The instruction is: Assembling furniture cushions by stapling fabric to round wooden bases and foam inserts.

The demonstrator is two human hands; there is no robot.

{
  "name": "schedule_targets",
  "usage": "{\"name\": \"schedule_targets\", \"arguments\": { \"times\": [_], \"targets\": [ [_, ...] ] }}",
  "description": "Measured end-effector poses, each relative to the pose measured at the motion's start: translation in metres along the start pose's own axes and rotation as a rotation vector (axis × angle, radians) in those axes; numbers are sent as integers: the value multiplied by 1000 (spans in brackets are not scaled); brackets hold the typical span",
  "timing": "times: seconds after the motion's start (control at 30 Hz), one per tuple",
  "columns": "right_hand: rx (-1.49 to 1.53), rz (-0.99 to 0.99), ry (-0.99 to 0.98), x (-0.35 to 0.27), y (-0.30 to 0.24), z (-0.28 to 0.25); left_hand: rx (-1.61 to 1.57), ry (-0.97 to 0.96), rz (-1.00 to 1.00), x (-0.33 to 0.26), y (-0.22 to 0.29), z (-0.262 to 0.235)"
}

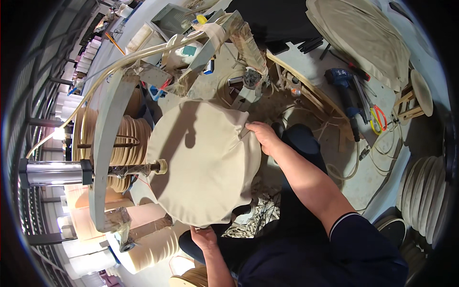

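A round seat pad covered in beige fabric (201, 158) lies in front of me on a press machine. My right hand (263, 136) grips the pad's far right edge, fingers curled over the fabric. My left hand (203, 235) holds the near lower edge from beneath. A press rod with a round tip (158, 166) touches the pad's left side. A curved grey frame arm (107, 143) of the machine arcs along the left.
A shiny pneumatic cylinder (52, 172) sits at left. Stacks of round wooden discs (122, 138) stand behind the frame. A blue power tool (342, 83) and orange-handled scissors (377, 119) lie on the bench at right. Beige fabric covers (363, 33) pile at top right.
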State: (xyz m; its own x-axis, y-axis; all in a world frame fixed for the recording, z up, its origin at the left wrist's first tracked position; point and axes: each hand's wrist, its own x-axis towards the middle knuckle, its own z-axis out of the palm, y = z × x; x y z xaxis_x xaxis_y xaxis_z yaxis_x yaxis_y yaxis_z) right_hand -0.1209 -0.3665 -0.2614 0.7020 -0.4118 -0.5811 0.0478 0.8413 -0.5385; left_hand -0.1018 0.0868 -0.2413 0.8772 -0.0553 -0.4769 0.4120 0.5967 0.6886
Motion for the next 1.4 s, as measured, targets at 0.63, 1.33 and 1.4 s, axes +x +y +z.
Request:
{"name": "schedule_targets", "arguments": {
  "times": [0.63, 1.33, 1.4],
  "targets": [
    [-1157, -545, 369, -6, 78, -11, 331, 103, 80, 65, 17, 9],
    [-660, -470, 130, 62, 69, -44, 281, 249, 288, 106, 9, -16],
    [-388, -477, -8, 95, 64, -81, 598, 140, 324, 116, -2, -20]
  ]
}}
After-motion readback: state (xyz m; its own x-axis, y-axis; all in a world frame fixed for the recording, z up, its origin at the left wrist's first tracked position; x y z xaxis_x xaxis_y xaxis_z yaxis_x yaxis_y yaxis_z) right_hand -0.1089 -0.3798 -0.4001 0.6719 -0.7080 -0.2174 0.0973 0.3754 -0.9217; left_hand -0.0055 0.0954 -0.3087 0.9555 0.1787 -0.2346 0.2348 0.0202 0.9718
